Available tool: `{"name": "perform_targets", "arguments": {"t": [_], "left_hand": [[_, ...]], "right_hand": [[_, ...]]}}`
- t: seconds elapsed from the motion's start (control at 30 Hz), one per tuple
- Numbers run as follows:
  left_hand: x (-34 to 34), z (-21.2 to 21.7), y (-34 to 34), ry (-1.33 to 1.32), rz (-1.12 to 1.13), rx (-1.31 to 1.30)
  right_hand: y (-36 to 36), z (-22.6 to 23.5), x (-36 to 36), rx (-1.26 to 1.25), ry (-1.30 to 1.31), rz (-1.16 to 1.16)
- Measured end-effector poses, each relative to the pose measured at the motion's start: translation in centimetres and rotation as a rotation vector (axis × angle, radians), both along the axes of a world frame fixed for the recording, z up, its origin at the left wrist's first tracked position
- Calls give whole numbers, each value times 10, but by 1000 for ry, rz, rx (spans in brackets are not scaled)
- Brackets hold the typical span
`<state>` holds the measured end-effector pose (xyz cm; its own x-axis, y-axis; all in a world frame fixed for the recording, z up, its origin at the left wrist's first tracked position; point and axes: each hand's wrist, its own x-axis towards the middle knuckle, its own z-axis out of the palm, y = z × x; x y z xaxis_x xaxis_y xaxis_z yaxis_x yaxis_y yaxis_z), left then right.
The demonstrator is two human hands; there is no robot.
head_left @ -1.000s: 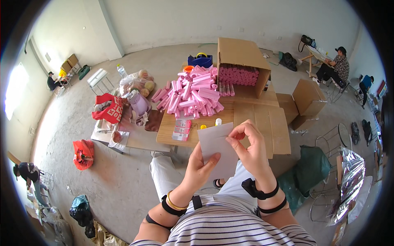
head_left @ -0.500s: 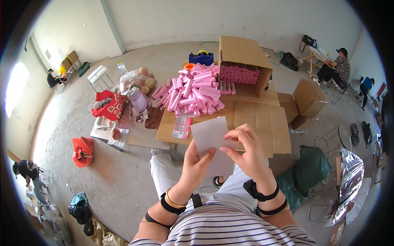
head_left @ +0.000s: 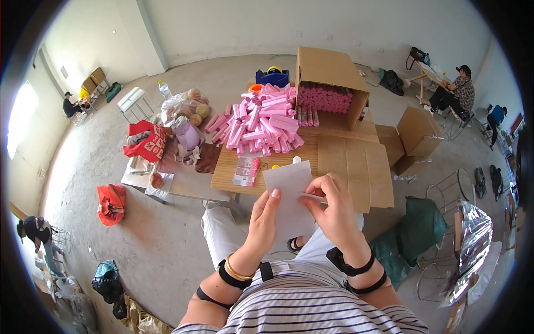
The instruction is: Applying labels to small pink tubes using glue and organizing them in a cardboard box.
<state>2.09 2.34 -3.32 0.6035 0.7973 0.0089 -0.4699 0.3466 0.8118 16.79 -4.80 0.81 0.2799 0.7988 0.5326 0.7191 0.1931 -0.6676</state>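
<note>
A white sheet of paper [head_left: 292,186] hangs between my hands above my lap. My left hand [head_left: 263,218] grips its left edge, thumb lying on the front. At the right edge, my right hand [head_left: 332,210] pinches the paper between thumb and fingers, and the edge there looks lifted or folded. On the wooden table just beyond lies a pink-and-white printed sheet of labels [head_left: 246,171]. Beside the paper's top edge are a small yellow round thing [head_left: 275,166] and a small white cap-like thing [head_left: 296,160]. Farther back, pink paper-wrapped rolls [head_left: 258,123] form a loose heap.
An open cardboard box [head_left: 334,69] on its side holds stacked pink rolls; its flap [head_left: 356,172] covers the table's right. A blue tape dispenser [head_left: 272,79] stands behind the heap. Left are a fruit bag [head_left: 192,106] and a red bag [head_left: 146,142]. Other people sit far off.
My right thumb and fingers have closed on the paper's right edge. The sheet has shifted slightly right and down, uncovering the small yellow and white things. My left thumb has moved up the paper.
</note>
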Motion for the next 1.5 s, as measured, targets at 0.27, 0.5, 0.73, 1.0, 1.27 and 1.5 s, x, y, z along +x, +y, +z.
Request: {"name": "perform_targets", "arguments": {"t": [0.27,0.5,0.73,1.0,1.27,1.5], "left_hand": [[0,3,2,-2,-32,-6],[-1,9,1,50,-71,135],[-2,8,1,37,-97,175],[-4,7,0,49,-93,128],[-4,5,1,19,-30,-57],[0,7,2,-4,-14,-113]], "right_hand": [[-1,1,0,94,21,-17],[-1,6,0,114,47,-32],[0,8,0,121,21,-50],[0,9,0,115,-32,-81],[0,2,1,66,134,-117],[2,0,6,126,-152,52]]}}
